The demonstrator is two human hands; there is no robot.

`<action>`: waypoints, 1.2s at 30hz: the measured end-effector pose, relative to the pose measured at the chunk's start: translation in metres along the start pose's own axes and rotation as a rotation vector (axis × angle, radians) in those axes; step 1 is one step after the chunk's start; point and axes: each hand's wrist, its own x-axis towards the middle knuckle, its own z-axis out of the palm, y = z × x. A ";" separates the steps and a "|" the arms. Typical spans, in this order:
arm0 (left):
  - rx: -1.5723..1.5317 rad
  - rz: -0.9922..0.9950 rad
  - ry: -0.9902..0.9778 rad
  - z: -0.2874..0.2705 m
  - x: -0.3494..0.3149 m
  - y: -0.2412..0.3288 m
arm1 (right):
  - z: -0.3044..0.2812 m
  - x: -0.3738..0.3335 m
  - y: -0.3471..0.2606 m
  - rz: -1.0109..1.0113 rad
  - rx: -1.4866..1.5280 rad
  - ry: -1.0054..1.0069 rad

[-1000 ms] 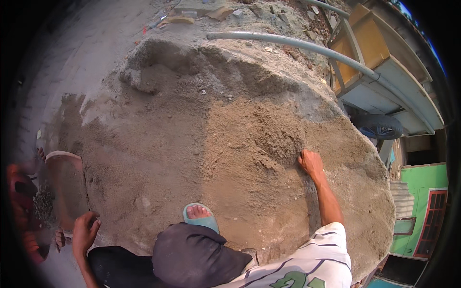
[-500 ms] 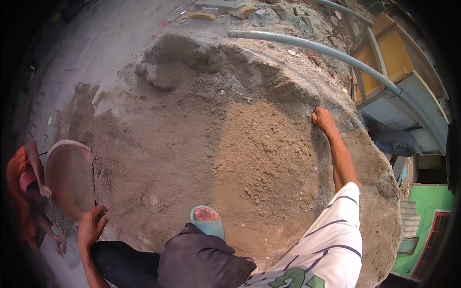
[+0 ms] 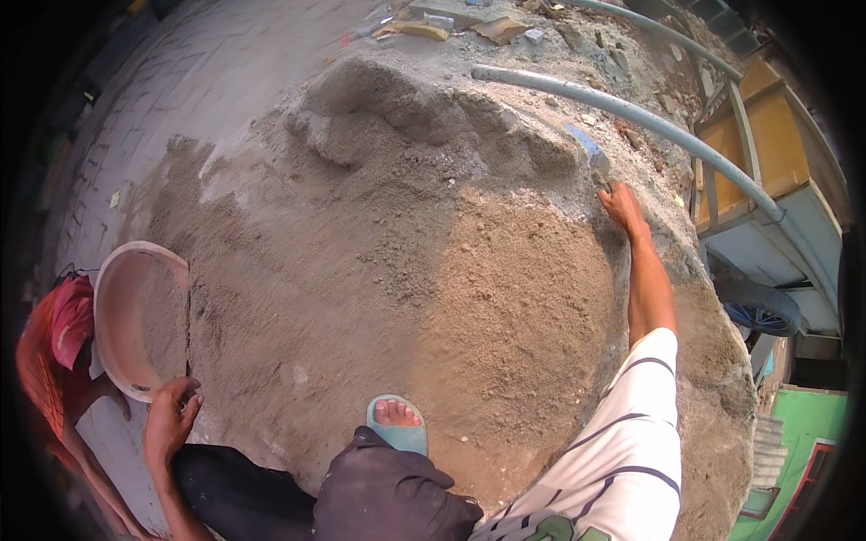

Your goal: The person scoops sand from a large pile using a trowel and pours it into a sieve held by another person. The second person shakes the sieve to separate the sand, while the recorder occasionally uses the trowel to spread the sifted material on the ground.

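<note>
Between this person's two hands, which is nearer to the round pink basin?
Left. The left hand is just beside the round pink basin, near its lower-right rim; the right hand is far to its right, across the sand.

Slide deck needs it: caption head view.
Right hand holds tool at sand pile; left hand near pink basin.

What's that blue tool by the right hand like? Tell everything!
The tool looks flat and smooth, blue toward its far end and grey nearer the right hand. It may be metal, but I can't be sure. The closed hand seems to grip its near end, hiding any handle. In the picture it slants up and left, at the edge of the sand heap; whether it touches sand I can't tell.
</note>
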 end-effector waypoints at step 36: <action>-0.002 0.057 0.138 -0.014 -0.047 0.026 | -0.025 -0.370 -0.062 0.376 -0.086 0.324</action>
